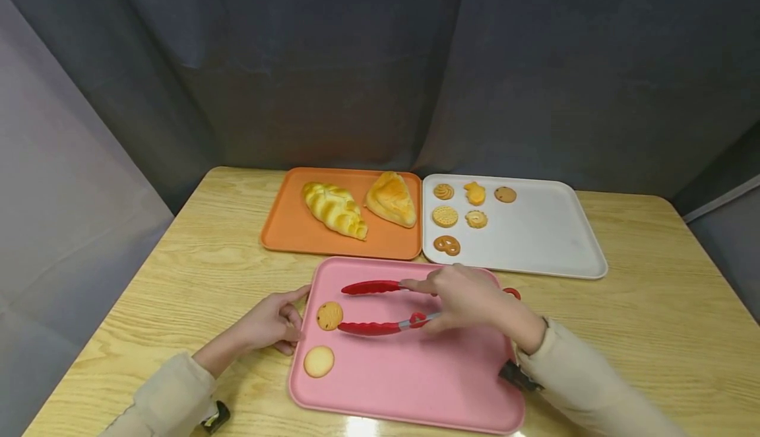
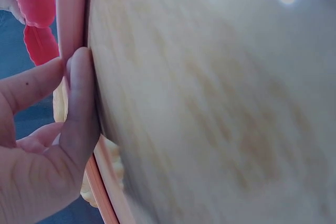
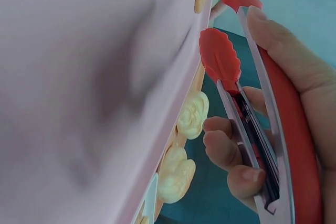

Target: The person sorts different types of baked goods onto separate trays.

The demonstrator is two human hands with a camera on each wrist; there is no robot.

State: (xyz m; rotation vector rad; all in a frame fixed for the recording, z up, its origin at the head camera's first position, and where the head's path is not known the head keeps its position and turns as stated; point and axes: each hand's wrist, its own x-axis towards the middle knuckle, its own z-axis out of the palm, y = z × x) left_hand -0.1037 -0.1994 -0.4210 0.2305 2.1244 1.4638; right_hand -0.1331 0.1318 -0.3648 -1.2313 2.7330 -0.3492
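Observation:
My right hand [image 1: 466, 295] grips a pair of tongs [image 3: 294, 145] with red scalloped tips and metal arms. Their tips are spread apart over the pink tray [image 1: 404, 384]. The lower tip in the head view reaches the edge of a round chocolate chip cookie [image 1: 329, 316]; whether it touches cannot be told. Below that cookie lies a plain round cookie [image 1: 318, 362], also on the tray's left side. My left hand [image 1: 270, 323] is at the tray's left edge. In the left wrist view, its thumb and a finger pinch the pink rim [image 2: 72, 14].
Behind the pink tray, an orange tray [image 1: 285, 232] bears a braided bread [image 1: 335, 209] and a triangular pastry [image 1: 392, 199]. Beside it, a white tray [image 1: 546, 232] holds several small cookies, among them a pretzel cookie [image 1: 447, 245]. A dark curtain [image 1: 326, 61] hangs behind the wooden table [image 1: 647, 292].

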